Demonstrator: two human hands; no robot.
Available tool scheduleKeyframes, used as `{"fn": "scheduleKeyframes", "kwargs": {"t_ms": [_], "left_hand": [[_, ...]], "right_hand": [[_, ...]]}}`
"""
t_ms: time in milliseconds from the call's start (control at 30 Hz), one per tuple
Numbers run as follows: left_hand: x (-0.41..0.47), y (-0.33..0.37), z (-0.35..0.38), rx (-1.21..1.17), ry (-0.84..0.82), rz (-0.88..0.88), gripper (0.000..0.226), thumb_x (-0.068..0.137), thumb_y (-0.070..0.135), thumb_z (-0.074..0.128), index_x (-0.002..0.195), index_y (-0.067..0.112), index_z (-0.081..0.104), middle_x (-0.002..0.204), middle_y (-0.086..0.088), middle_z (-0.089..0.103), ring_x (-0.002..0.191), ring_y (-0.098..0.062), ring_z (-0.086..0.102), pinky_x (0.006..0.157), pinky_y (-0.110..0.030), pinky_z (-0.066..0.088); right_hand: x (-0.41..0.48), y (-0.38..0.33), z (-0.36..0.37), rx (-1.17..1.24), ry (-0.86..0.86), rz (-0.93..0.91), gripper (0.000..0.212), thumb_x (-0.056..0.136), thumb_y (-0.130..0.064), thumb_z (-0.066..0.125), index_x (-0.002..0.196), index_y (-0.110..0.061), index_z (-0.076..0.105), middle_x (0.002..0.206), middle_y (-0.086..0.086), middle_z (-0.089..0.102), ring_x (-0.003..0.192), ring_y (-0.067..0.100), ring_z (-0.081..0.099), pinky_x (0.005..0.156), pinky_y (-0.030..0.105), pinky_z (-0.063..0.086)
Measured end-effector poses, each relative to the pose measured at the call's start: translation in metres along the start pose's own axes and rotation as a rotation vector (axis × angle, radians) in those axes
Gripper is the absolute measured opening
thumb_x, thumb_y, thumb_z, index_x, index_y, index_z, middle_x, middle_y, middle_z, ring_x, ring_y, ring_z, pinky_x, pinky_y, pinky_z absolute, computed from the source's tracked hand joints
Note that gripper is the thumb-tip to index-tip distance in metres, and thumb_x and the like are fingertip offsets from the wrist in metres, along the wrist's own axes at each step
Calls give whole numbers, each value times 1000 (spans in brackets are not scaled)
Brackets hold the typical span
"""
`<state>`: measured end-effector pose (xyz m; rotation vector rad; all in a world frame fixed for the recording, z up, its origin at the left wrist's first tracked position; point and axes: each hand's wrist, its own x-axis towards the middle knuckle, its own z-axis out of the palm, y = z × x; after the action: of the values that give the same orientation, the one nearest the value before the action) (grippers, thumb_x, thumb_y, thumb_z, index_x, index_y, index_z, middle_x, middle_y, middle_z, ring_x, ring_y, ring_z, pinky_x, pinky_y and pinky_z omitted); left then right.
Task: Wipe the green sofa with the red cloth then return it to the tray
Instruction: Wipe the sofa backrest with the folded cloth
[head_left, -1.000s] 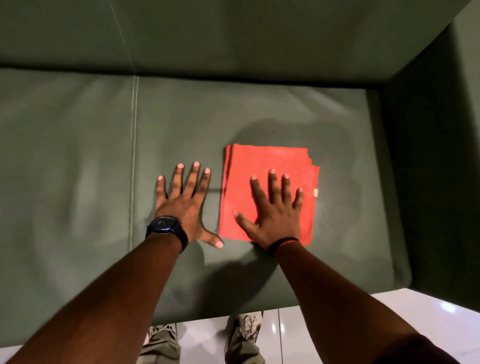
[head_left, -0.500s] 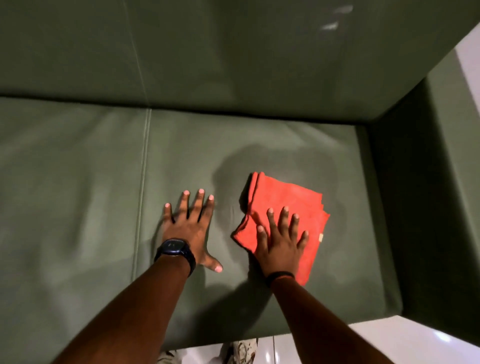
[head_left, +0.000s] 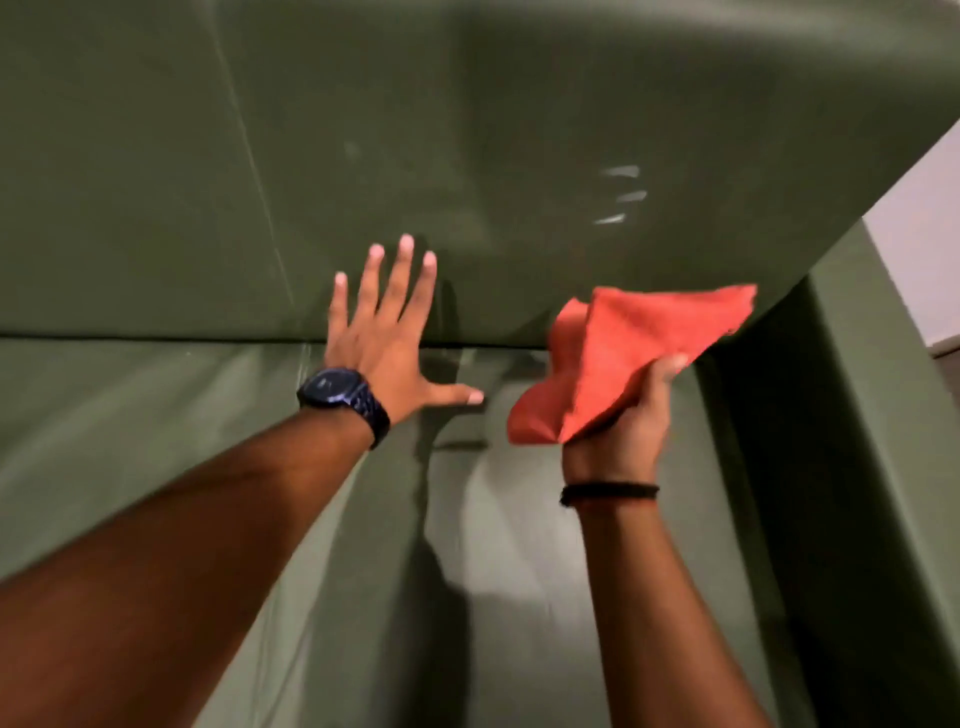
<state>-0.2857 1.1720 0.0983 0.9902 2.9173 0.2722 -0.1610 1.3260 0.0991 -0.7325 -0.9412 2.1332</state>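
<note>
The green sofa (head_left: 156, 441) fills the view, its backrest above and seat cushion below. My right hand (head_left: 623, 431) grips the red cloth (head_left: 628, 358) and holds it up off the seat, in front of the backrest near the right armrest. The cloth hangs loosely folded with its corners spread. My left hand (head_left: 387, 338), with a dark watch on the wrist, has its fingers spread flat against the lower backrest, where it meets the seat. No tray is in view.
The sofa's right armrest (head_left: 852, 415) rises close beside the cloth. A pale wall (head_left: 924, 218) shows at the far right. A seam (head_left: 254, 176) runs down the backrest left of my left hand.
My right hand has closed on the cloth and lifted it off the seat toward the backrest. My left hand moved up from the seat to the backrest. The view tilted upward.
</note>
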Motion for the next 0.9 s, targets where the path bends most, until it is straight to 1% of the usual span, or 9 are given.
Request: {"fn": "scheduleKeyframes", "kwargs": {"t_ms": [100, 133, 167, 233, 267, 333, 533, 700, 900], "left_hand": [[38, 19, -22, 52, 164, -11, 128, 52, 88, 49, 149, 24, -3, 158, -3, -9, 141, -33, -11, 108, -64, -3], [50, 25, -28, 58, 209, -19, 126, 53, 85, 53, 149, 24, -2, 158, -4, -7, 141, -35, -10, 107, -67, -2], [61, 29, -32, 64, 245, -30, 126, 53, 82, 57, 149, 25, -2, 158, -5, -7, 141, -37, -9, 105, -69, -1], [79, 35, -38, 90, 293, -51, 132, 49, 77, 65, 148, 24, -4, 158, -8, -5, 140, -39, -7, 103, -70, -1], [88, 36, -38, 112, 304, -60, 137, 46, 76, 69, 148, 24, -5, 157, -9, -5, 140, -40, -6, 102, -70, -1], [100, 35, -35, 150, 311, -68, 145, 40, 74, 75, 148, 23, -8, 157, -10, -5, 140, -42, -5, 102, -72, 1], [109, 30, -22, 208, 327, -68, 154, 31, 60, 86, 147, 24, -8, 157, -11, 0, 139, -46, 0, 99, -74, 3], [112, 32, -18, 208, 342, -93, 150, 34, 56, 88, 148, 21, -4, 156, -15, 4, 137, -49, 4, 98, -75, 2], [114, 33, -17, 215, 361, -90, 149, 35, 55, 88, 148, 21, -4, 156, -14, 5, 137, -48, 4, 98, -75, 2]], "right_hand": [[40, -39, 30, -393, 140, -349, 36, 96, -48, 38, 108, -22, 59, 105, -2, 61, 98, 7, 55, 96, 28, 43], [53, -48, 39, -502, 144, -442, 36, 96, -49, 34, 104, -23, 58, 104, 1, 60, 100, 7, 53, 95, 25, 39], [70, -50, 47, -640, 97, -513, 43, 95, -53, 32, 113, -20, 54, 116, 10, 57, 113, 13, 48, 101, 28, 33], [100, -36, 60, -1031, -78, -598, 64, 92, -54, 28, 142, -15, 33, 152, 22, 23, 142, 29, 17, 113, 44, 15], [113, -25, 65, -1247, -130, -630, 68, 89, -55, 28, 146, -18, 24, 156, 22, 8, 144, 34, 5, 113, 52, 10], [127, -7, 65, -1518, -145, -717, 72, 89, -58, 36, 148, -21, 18, 156, 23, 3, 143, 40, 0, 110, 62, 9], [158, 0, 45, -1501, 122, -827, 73, 90, -53, 44, 147, -14, 21, 154, 27, 11, 142, 44, 4, 107, 71, 10], [149, 20, 45, -1646, -56, -951, 74, 87, -57, 47, 145, -16, 26, 151, 30, 19, 139, 49, 10, 107, 67, 4], [161, 8, 37, -1622, -5, -942, 78, 84, -63, 50, 144, -18, 29, 150, 34, 17, 138, 51, 8, 107, 67, 3]]}}
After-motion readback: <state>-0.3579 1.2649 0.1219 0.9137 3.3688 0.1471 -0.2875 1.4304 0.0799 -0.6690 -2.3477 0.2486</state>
